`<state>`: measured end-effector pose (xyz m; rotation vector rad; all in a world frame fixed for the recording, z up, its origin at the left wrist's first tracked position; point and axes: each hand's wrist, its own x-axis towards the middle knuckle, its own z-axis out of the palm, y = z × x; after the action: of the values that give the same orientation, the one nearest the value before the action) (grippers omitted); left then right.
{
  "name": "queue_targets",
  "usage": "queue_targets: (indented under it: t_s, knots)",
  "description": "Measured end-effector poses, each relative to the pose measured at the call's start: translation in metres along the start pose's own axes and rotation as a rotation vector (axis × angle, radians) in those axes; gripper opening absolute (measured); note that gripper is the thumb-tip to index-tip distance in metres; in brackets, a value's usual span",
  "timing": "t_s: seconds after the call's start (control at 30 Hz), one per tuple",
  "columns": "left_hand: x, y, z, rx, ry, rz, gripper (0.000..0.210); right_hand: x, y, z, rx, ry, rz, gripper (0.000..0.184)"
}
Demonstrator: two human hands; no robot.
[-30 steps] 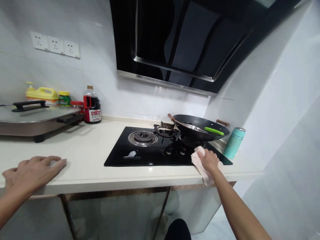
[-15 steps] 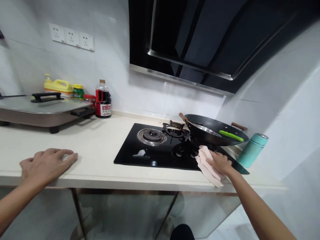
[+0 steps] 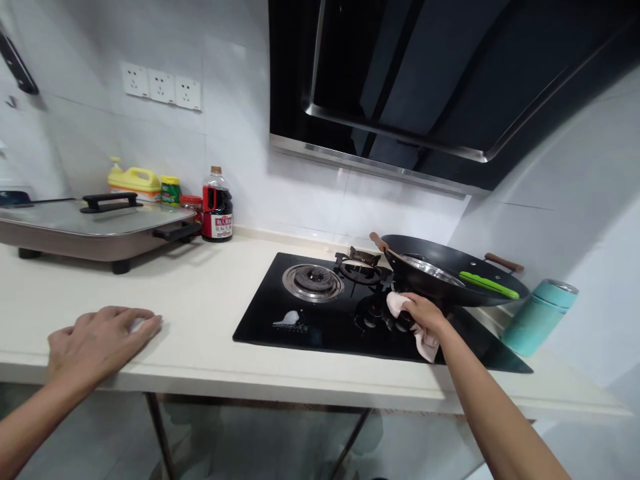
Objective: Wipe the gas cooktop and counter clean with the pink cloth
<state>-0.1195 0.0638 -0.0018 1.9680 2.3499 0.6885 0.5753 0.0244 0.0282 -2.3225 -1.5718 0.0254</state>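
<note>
My right hand (image 3: 424,316) is closed on a pale pink cloth (image 3: 428,343), which bunches out past the fingers and hangs below the palm. Hand and cloth are at the front of the black glass gas hob (image 3: 320,337), beside its control knobs (image 3: 371,316) and just below the wok (image 3: 435,270). On the left, my left hand (image 3: 103,340) rests on the cream countertop (image 3: 195,320) near its front edge, palm down, thumb apart from the fingers. A white patch shows in the thumb gap; I cannot tell whether it is more than countertop.
The wok holds a metal lid or dish and a green-handled utensil (image 3: 490,285). A turquoise flask (image 3: 540,317) stands right of the hob. An electric pan (image 3: 100,243), a soy sauce bottle (image 3: 217,207) and a yellow jug (image 3: 135,183) line the back left. The range hood (image 3: 390,80) hangs overhead.
My right hand has slid the cloth inward over the hob, from its front edge toward the knobs and wok. The view has shifted slightly; my left hand stays on the countertop.
</note>
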Motion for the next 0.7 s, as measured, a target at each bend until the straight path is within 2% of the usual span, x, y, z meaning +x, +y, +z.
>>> queue_targets:
  t_s: [0.13,0.23,0.37,0.53,0.63,0.7]
  knots:
    - [-0.005,0.009,-0.005,0.149,0.006,-0.049,0.065,0.006,-0.009,0.004,0.07,-0.012,-0.034,0.051]
    - [-0.005,0.011,-0.007,0.171,-0.005,-0.044,0.063,0.003,-0.018,0.007,0.14,-0.051,-0.135,0.048]
    - [-0.008,0.013,-0.013,0.197,-0.035,-0.034,0.063,-0.001,-0.037,0.004,0.212,-0.163,-0.277,0.037]
    - [-0.016,0.016,-0.018,0.206,-0.052,-0.037,0.062,-0.002,-0.051,-0.016,0.23,-0.366,-0.409,0.018]
    - [-0.017,0.016,-0.017,0.199,-0.033,-0.032,0.06,0.001,-0.05,-0.022,0.202,-0.434,-0.439,0.018]
    - [-0.016,0.014,-0.015,0.197,-0.026,-0.032,0.06,0.005,-0.05,-0.017,0.162,-0.423,-0.407,0.023]
